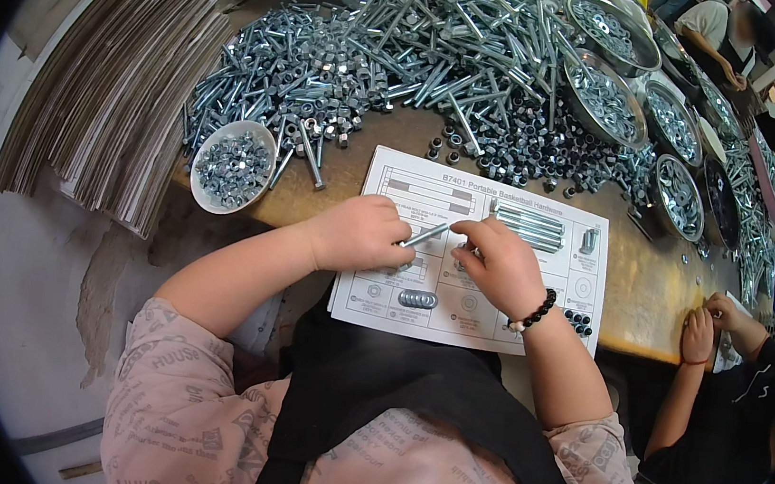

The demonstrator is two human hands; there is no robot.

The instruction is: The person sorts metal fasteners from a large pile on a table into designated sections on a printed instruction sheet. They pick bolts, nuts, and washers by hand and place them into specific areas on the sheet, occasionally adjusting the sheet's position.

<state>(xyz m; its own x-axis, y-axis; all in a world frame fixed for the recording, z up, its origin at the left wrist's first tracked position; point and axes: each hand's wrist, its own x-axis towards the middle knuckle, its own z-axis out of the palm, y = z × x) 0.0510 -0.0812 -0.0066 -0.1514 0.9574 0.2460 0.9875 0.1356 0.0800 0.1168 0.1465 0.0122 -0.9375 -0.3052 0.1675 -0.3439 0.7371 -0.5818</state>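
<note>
My left hand [360, 234] is closed around the lower part of a silver bolt [426, 235], whose shank slants up to the right. At the bolt's upper end, my right hand [499, 266] has its fingers curled in; anything small inside them is hidden. Both hands are over a printed sheet [454, 332] with drawings of hardware. On the sheet lie a row of long bolts [528, 227], a shorter bolt group [589, 240], a row of washers [417, 299] and several dark-ringed lock nuts [577, 322].
A white bowl of nuts [233, 167] stands at the left, beside stacked cardboard sheets [119, 78]. Heaped bolts [458, 40] and lock nuts [552, 141] cover the table's far side. Metal bowls of washers [604, 99] stand at right. A co-worker's hands [703, 326] are at the right edge.
</note>
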